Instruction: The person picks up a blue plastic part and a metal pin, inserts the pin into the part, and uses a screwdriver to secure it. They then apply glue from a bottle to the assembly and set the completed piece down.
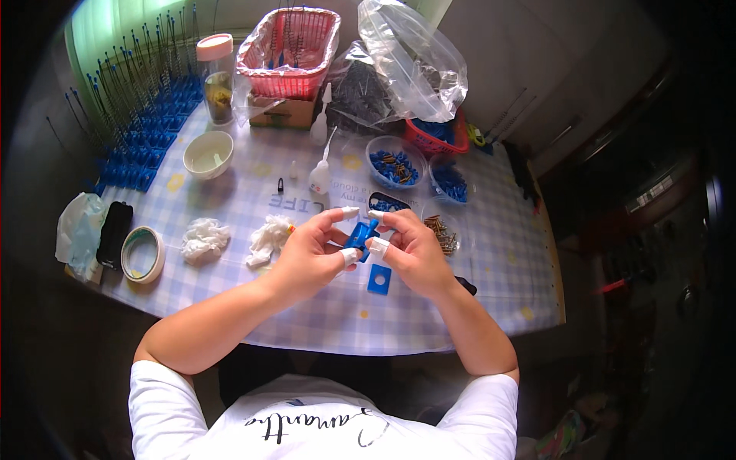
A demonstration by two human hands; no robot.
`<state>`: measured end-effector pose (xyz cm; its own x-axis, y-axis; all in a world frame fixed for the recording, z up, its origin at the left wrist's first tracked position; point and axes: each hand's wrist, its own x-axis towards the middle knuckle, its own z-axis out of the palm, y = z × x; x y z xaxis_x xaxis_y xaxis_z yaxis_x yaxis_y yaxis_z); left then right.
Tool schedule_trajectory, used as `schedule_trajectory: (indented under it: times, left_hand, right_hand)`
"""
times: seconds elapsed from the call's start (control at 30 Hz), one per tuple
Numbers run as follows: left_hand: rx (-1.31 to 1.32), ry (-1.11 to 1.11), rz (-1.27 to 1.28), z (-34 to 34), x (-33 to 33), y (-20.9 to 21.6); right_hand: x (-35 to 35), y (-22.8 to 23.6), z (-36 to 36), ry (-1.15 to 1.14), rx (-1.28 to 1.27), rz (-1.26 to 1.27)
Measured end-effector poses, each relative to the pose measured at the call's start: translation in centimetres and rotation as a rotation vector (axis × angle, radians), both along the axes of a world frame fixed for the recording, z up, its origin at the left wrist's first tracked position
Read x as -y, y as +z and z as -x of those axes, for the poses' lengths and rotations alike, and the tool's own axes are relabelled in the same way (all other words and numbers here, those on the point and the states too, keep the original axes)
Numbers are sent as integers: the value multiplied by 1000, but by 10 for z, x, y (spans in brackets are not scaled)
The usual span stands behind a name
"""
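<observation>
Above the front middle of the table, my two hands meet with white tape or covers on several fingertips. My left hand (307,249) is closed, its thumb and fingers gripping a blue plastic part (356,236). My right hand (416,257) pinches a small blue knob-like piece (372,228) against that part; whether the two are joined I cannot tell. Just below the hands, a flat blue square plate (378,288) with a round hole lies on the checked cloth. A dark oval tray of small blue pieces (389,202) sits just beyond my fingers.
Bowls of blue pieces (395,168) and metal screws (439,233) stand to the right. Blue bases with upright wires (138,157) fill the far left. A tape roll (143,255), crumpled white cloths (205,239), white bowl (208,154), squeeze bottle (319,178) and red basket (288,80) surround the work area.
</observation>
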<state>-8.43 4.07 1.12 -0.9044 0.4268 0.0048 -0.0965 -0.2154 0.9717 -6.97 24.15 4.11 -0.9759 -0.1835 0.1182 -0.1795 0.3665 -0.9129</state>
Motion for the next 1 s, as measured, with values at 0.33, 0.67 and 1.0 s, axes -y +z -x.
schedule_trajectory:
  times: [0.33,0.67,1.0]
  left_hand:
    - [-68,-11,118,-3,-1,-1]
    - [-39,9,159,-5,0,5]
    - [83,-31,-5,-3,-2,3]
  right_hand:
    - [8,1,8,-33,163,189]
    - [20,8,5,-88,-186,-139]
    - [22,-9,3,-54,-673,-334]
